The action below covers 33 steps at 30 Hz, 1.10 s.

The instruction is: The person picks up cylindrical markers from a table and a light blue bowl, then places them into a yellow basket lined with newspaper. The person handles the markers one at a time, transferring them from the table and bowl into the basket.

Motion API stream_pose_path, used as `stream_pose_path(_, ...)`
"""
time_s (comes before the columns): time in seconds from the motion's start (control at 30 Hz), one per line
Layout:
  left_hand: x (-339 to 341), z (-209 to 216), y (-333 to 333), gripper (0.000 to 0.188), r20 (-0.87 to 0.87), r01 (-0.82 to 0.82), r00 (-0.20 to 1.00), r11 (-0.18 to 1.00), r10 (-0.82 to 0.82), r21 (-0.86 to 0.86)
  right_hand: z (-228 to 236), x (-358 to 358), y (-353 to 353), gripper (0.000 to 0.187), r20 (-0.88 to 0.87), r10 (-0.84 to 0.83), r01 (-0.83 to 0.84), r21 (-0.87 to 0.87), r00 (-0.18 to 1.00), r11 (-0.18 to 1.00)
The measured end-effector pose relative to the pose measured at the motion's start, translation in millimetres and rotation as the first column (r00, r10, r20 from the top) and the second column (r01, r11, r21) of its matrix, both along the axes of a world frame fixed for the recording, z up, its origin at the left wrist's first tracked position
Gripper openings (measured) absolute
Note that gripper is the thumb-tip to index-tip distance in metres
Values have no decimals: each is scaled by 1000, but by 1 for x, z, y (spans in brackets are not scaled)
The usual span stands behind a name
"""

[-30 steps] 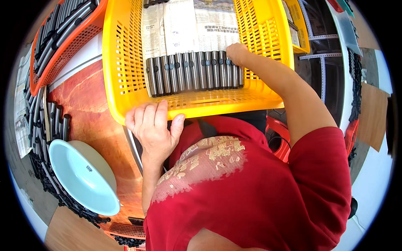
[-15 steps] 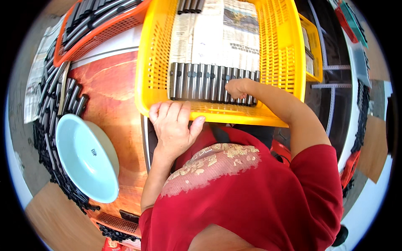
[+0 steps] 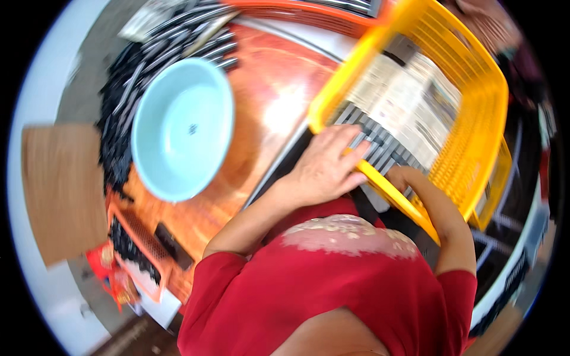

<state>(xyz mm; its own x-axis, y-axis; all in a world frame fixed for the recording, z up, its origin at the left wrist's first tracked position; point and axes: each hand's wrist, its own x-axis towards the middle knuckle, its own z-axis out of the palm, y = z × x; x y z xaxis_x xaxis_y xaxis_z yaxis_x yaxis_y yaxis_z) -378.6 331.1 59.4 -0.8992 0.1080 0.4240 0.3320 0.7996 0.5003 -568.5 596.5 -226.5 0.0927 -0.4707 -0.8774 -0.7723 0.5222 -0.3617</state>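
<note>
A yellow slatted plastic basket [image 3: 493, 124] stands in front of me, tilted across the view. Newspaper [image 3: 409, 89] lines its bottom, and a row of dark, shiny metal tubes [image 3: 380, 137] lies side by side along its near end. My left hand [image 3: 323, 163] is hooked over the basket's near rim, fingers reaching inward and thumb apart. Inside the near right part, my right hand [image 3: 405, 176] is low beside the end of the tube row. Its fingers are blurred and partly hidden, so whether it holds a tube is unclear.
A pale blue oval basin [image 3: 184, 130] stands on the orange-red tabletop [image 3: 279, 77] to the left. Beyond it lies a heap of dark tubes [image 3: 127, 101]. Orange baskets stand at the back [image 3: 309, 13] and near left [image 3: 139, 240], by a dark phone-like slab [image 3: 173, 245].
The whole view has swung left, so the basket now appears farther right and slanted, and the basin nearer the middle. My left hand stays on the rim; my right hand remains in the basket.
</note>
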Motion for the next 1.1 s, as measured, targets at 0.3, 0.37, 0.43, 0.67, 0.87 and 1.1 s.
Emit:
stream_pose_path(0.3, 102, 83, -161, 45, -119, -542, 840, 802, 530, -250, 148, -5, -64, 26, -188, -144, 81, -307, 972, 948)
stream_pose_path(0.37, 123, 77, -203, 42, 98, -789, 598, 606, 796, -102, 183, -4, -78, 26, -180, -215, 141, -353, 960, 925)
stream_pose_path(0.43, 159, 51, -257, 48, 9, -832, 379, 345, 925, -434, 199, -4, -86, 24, -192, -276, 181, -402, 942, 898)
stream_pose_path(0.67, 222, 12, -306, 59, 269, -919, 73, 169, 960, -355, 245, 11, -100, 21, -210, -250, 122, -483, 945, 867)
stream_pose_path(0.87, 276, 30, -329, 56, 512, -949, 259, 315, 819, -24, 245, 16, -104, 22, -194, -256, 133, -486, 947, 864)
stream_pose_path(1.1, 290, 35, -380, 57, 201, -857, 169, 245, 965, -453, 227, 16, -97, 23, -213, -220, 102, -457, 952, 884)
